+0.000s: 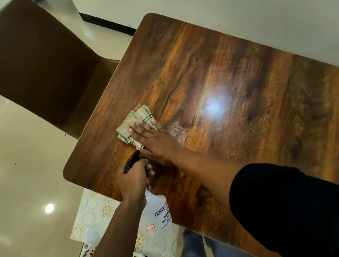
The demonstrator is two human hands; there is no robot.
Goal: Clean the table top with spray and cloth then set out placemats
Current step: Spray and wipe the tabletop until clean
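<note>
One hand (148, 135) presses cloth (135, 124) near table (246, 96) edge.

right grip (150, 134) flat, fingers straight, left grip (135, 180) apparently curled tight

I'm in a home dining room: glossy wood-grain dining table (232, 72) against a plain wall, brown upholstered chair (33, 68) beside it, polished cream floor tiles (17, 191).

Table top (232, 72): wood-grain, glossy, mirrors a lamp glare. Cloth (136, 119): woven fabric, matt, dark stripes; spray bottle (157, 213): translucent plastic, black trigger. Floor (13, 213), lower left: polished, reflective tile
</note>
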